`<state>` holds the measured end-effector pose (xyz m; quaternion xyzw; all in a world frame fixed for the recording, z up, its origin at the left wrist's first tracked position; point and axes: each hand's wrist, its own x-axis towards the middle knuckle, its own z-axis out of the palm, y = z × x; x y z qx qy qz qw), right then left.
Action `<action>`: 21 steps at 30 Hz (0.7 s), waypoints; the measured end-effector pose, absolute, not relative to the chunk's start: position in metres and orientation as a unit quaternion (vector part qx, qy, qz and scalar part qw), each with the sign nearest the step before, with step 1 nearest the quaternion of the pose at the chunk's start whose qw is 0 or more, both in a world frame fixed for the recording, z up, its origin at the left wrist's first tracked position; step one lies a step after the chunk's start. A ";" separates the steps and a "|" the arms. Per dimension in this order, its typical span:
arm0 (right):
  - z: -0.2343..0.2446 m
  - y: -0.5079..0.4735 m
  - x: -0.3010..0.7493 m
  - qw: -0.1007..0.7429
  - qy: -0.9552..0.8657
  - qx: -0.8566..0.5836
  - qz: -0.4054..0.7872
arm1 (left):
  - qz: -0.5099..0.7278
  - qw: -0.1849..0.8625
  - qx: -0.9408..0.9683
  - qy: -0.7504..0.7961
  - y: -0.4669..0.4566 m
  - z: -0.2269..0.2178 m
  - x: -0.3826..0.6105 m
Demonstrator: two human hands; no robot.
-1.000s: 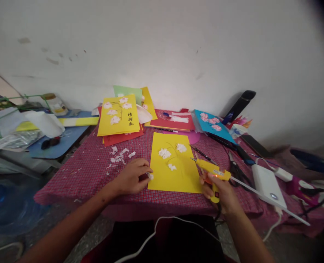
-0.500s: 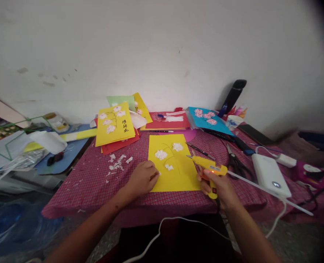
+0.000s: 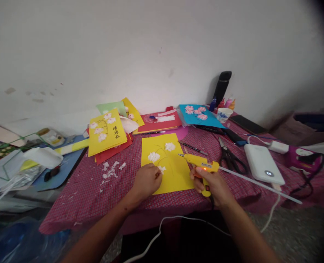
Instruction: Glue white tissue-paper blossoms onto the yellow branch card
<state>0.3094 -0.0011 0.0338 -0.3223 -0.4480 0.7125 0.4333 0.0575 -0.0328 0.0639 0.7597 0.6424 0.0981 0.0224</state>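
Note:
My left hand [image 3: 147, 180] rests on the left part of a yellow card [image 3: 175, 171], fingers pinched together at a small white paper flower [image 3: 162, 169]. Two more white flowers [image 3: 153, 156] sit higher on the card beside a drawn stem. My right hand [image 3: 213, 186] grips a yellow hot glue gun [image 3: 202, 165] with its orange light on. The gun's nozzle points left over the card, and a clear glue stick [image 3: 257, 185] juts out to the right.
A red checked cloth [image 3: 96, 190] covers the table. White paper scraps [image 3: 110, 170] lie left of the card. Finished cards in yellow [image 3: 104, 130], red and blue [image 3: 197, 116] lie at the back. Scissors [image 3: 228, 157], a white power bank [image 3: 263, 163] and a cup [image 3: 223, 114] are at the right.
My left hand has moved from the card's left edge up onto the card, bringing a small white piece to the lowest flower. The view has shifted; the glue gun stays in my right hand.

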 end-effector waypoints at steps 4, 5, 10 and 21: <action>0.035 -0.001 0.309 0.435 -0.444 -0.323 0.713 | 0.084 0.018 0.754 0.651 -0.028 0.067 0.062; 0.035 -0.001 0.309 0.436 -0.444 -0.321 0.714 | 0.079 0.019 0.753 0.653 -0.027 0.068 0.063; 0.036 -0.001 0.309 0.432 -0.448 -0.316 0.716 | 0.061 0.023 0.741 0.669 -0.024 0.071 0.068; 0.034 -0.001 0.309 0.437 -0.445 -0.314 0.716 | 0.094 0.059 0.734 0.670 -0.040 0.075 0.060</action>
